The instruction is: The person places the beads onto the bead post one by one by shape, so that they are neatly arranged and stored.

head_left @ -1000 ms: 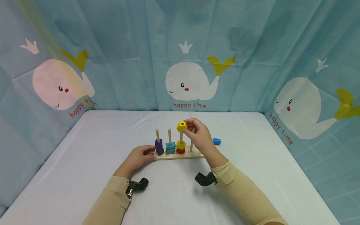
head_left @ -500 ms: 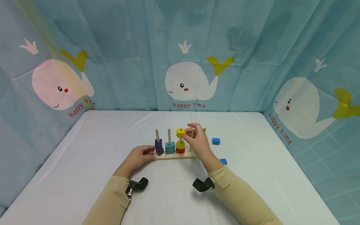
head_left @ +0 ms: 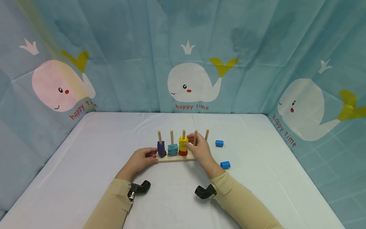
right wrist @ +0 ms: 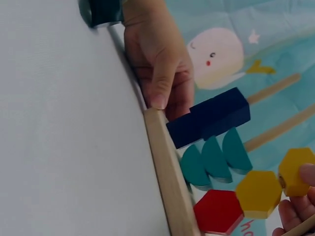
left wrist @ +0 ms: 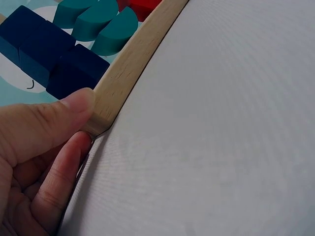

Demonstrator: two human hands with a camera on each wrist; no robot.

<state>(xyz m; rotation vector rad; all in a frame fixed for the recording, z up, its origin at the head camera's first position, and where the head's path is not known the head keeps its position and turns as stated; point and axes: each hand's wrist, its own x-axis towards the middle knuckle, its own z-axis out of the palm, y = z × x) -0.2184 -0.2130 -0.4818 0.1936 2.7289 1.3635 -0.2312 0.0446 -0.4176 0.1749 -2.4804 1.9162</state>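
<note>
My left hand grips the left end of the wooden peg base; thumb and fingers pinch its corner in the left wrist view. With my right hand I pinch a yellow hexagonal block threaded on the third peg. Below it sit another yellow hexagonal block and a red block. In the right wrist view a small gap or tilt shows between the yellow blocks. Dark blue-purple blocks fill the leftmost peg; teal half-round blocks are stacked on the second.
Two blue cylinders, a farther one and a nearer one, lie on the white table right of the base. The fourth peg and fifth peg rise bare beside my right hand. A whale-printed curtain stands behind.
My right hand has brought the upper yellow block down along the third peg, close to the lower yellow one. The nearer blue cylinder has come out from behind my right arm. My left hand stays put.
</note>
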